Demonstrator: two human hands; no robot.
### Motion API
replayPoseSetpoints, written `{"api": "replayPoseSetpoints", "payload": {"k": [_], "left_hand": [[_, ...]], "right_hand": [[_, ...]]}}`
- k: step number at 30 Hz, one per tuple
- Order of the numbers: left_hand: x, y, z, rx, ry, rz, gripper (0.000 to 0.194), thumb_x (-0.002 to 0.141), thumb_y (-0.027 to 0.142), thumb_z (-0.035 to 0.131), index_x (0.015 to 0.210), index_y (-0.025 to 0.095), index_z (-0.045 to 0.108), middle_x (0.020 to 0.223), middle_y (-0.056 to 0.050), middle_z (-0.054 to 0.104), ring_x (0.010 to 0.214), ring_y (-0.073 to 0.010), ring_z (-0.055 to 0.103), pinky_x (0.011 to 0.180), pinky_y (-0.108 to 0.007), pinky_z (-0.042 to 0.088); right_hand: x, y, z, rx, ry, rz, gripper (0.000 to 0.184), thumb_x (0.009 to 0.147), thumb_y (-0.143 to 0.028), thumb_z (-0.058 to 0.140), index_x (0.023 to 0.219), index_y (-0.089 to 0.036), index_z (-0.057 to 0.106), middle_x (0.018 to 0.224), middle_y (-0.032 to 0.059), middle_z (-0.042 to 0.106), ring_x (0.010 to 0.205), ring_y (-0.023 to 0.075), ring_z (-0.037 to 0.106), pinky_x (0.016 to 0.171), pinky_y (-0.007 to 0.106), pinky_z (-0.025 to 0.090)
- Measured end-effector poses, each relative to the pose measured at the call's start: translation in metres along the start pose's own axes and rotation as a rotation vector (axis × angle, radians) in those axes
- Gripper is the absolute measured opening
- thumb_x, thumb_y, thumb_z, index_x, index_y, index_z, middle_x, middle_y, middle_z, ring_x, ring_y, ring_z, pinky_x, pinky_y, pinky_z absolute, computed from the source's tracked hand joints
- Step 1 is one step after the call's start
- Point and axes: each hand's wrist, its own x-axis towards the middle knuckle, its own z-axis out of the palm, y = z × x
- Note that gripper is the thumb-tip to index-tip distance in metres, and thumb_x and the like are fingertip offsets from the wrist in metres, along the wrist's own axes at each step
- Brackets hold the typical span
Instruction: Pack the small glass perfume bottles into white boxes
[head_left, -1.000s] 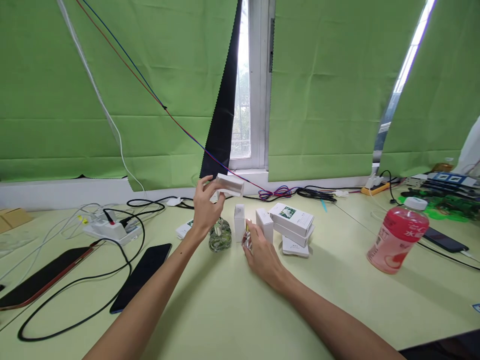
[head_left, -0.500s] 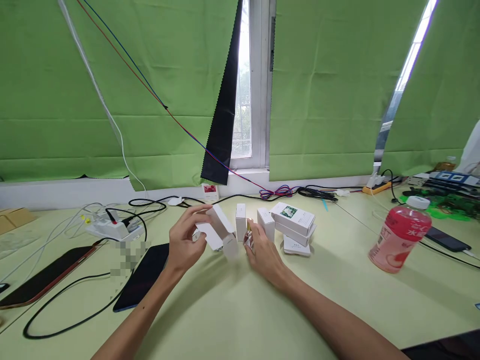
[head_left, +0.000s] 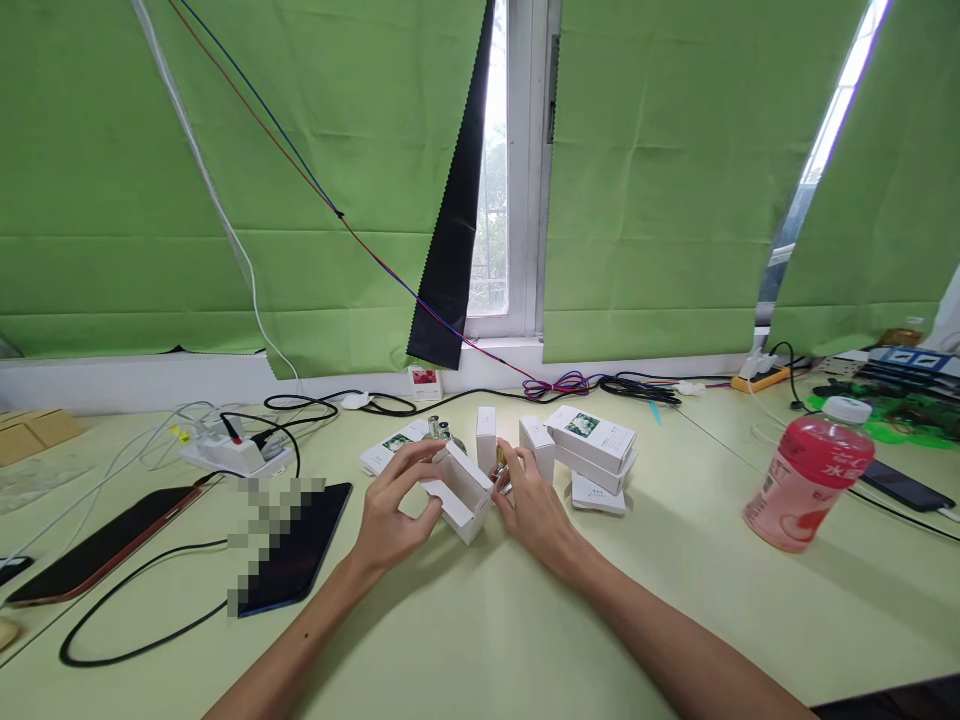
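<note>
Fingers (head_left: pixel 405 462) bent, both sides, above middle of desk (head_left: pixel 675 600). Pink drink bottle (head_left: pixel 806 475) at right: 水 legible on label, rest unclear. Stacked white boxes (head_left: pixel 591 457) right of centre: flower picture on top one, print too small to read. Open white box (head_left: pixel 474 527) at centre, tilted; left hand (head_left: pixel 396 512) clamped on it, thumb opposing. Small glass bottle (head_left: pixel 501 456), mostly hidden: right hand (head_left: pixel 534 507) curled round it, palm down, just beside open box.
</note>
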Motion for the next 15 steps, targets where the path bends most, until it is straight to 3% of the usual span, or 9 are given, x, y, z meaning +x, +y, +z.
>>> {"api": "replayPoseSetpoints", "payload": {"k": [8,15], "left_hand": [[-0.013,-0.002,0.003,-0.044,-0.013,-0.081,0.015,0.080,0.011,0.060,0.090,0.020,0.064,0.121,-0.011,0.062,0.110,-0.0239,0.066,0.096,-0.040,0.056],[-0.013,-0.002,0.006,0.019,0.037,-0.028,0.011,0.081,0.012,0.063,0.089,0.020,0.064,0.108,-0.009,0.056,0.103,-0.0218,0.063,0.091,-0.037,0.057]], "right_hand": [[0.000,-0.001,-0.005,0.054,-0.020,-0.032,0.074,0.089,-0.014,0.060,0.154,-0.029,0.028,0.131,0.0145,0.051,0.087,0.0209,0.066,0.072,0.034,0.056],[0.000,0.002,-0.006,0.183,-0.037,-0.088,0.079,0.085,-0.011,0.062,0.154,-0.025,0.026,0.135,0.0134,0.054,0.104,0.0224,0.063,0.087,0.037,0.055]]}}
